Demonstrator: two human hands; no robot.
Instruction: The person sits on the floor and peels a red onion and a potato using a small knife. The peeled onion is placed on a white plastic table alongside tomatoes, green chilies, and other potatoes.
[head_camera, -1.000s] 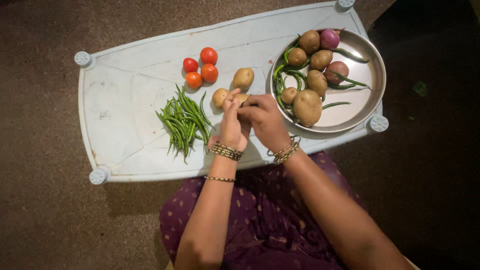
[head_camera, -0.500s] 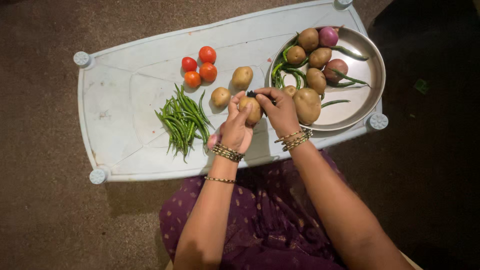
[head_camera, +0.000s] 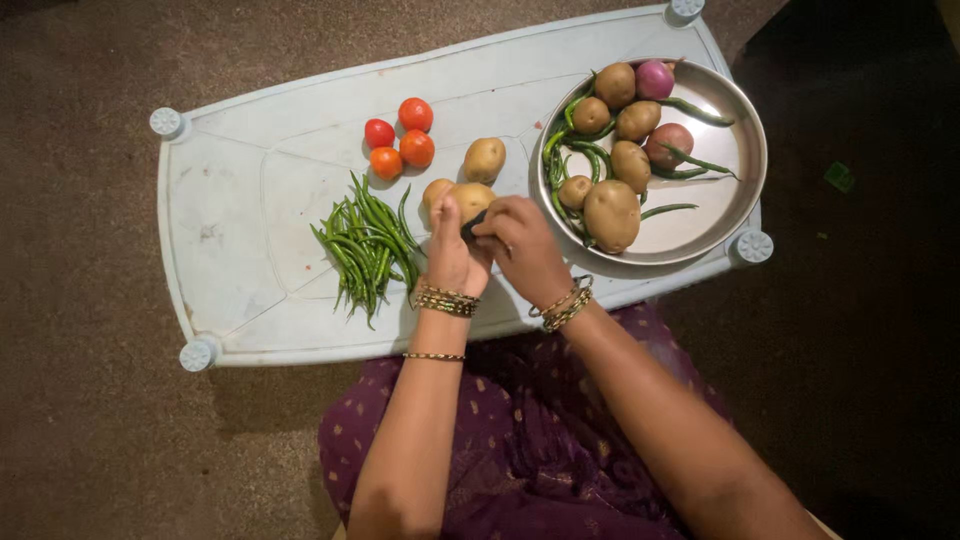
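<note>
At the near edge of the pale plastic table, head view: both hands meet over one potato. Left hand is cupped round its near side, fingers curled, thumb up against it, so the potato is steadied just off or on the tabletop; can't tell which. Right hand is closed on a small dark tool, probably a peeler or knife, its tip against the potato's near-right side; blade type too small to tell. Grip looks set for working the skin, one hand bracing and the other cutting.

Two more loose potatoes: one just beyond the held one, another touching its left side, mostly hidden. Left of the hands lies a pile of green chillies, and farther off four tomatoes are clustered together. Sorted groups, kept apart.

Far right, a steel plate overhangs the table corner, holding potatoes, two reddish onions and stray chillies, close beside the right hand. Bangles on both wrists; purple patterned cloth on the lap below.
</note>
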